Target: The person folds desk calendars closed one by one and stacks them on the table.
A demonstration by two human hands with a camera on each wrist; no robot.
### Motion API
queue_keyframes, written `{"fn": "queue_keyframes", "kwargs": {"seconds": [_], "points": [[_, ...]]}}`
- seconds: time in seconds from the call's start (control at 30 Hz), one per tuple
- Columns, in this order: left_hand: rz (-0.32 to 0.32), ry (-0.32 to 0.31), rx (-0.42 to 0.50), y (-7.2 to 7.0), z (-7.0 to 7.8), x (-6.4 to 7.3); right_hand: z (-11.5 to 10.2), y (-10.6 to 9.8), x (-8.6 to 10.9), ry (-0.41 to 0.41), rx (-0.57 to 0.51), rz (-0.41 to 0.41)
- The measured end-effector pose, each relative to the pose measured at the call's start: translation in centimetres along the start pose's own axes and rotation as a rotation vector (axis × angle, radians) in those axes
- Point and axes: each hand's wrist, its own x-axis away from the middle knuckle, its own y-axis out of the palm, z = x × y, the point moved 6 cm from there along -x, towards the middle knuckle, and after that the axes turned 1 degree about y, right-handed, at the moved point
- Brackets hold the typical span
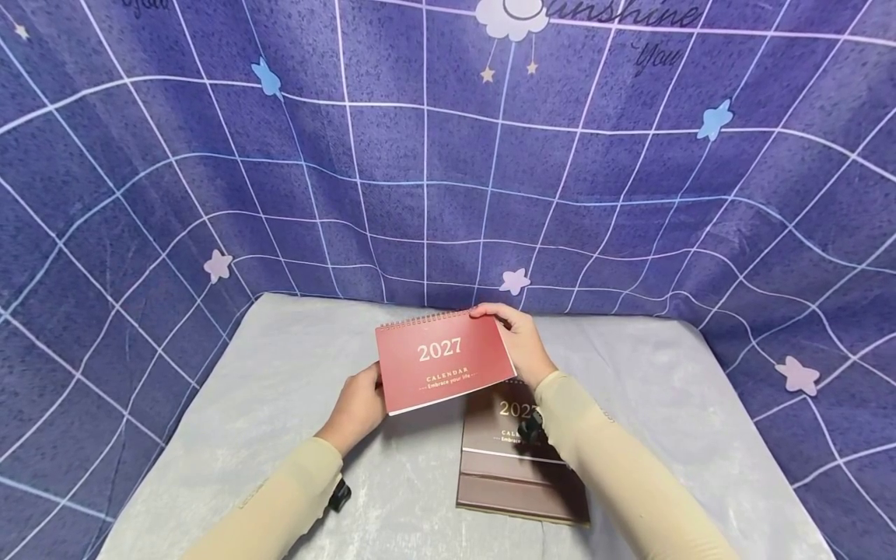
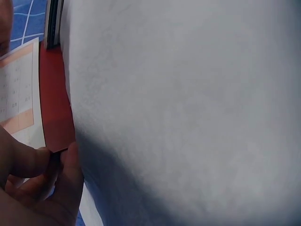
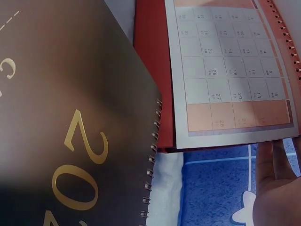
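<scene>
Both hands hold a red spiral-bound 2027 desk calendar (image 1: 448, 365) above the grey-covered table, its cover facing up toward the head camera. My left hand (image 1: 359, 407) grips its left side; in the left wrist view, thumb and fingers pinch a corner of the red backing board (image 2: 56, 103). At the upper right corner, my right hand (image 1: 521, 342) holds the calendar with fingers over the wire-bound edge. In the right wrist view, a printed month page (image 3: 230, 70) shows on the underside. A dark brown 2027 calendar (image 1: 483, 435) lies below, partly covered by the right forearm.
The table cloth (image 1: 238, 404) is pale grey. Behind it and at the sides hangs a purple-blue curtain (image 1: 392, 218) with grid lines and stars. A small black device (image 1: 340, 495) sits at the left wrist.
</scene>
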Motion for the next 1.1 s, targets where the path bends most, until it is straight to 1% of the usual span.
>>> {"fn": "queue_keyframes", "kwargs": {"seconds": [0.33,0.57,0.67,0.9,1.1], "points": [[-0.008,-0.014,0.001,-0.1,0.0,-0.1,-0.3,-0.2,0.0,-0.022,0.022,0.008],[-0.017,-0.017,0.017,0.0,-0.1,-0.1,-0.6,-0.6,0.0,-0.092,0.119,0.008],[-0.027,-0.021,0.027,0.0,-0.1,-0.1,-0.6,-0.9,-0.1,-0.094,0.151,0.025],[-0.05,-0.038,0.037,-0.1,-0.2,0.1,-0.5,-1.1,-0.1,-0.081,0.185,0.043],[-0.064,-0.073,0.055,0.0,-0.4,0.2,-0.6,-1.2,-0.1,-0.097,0.28,0.069]]}}
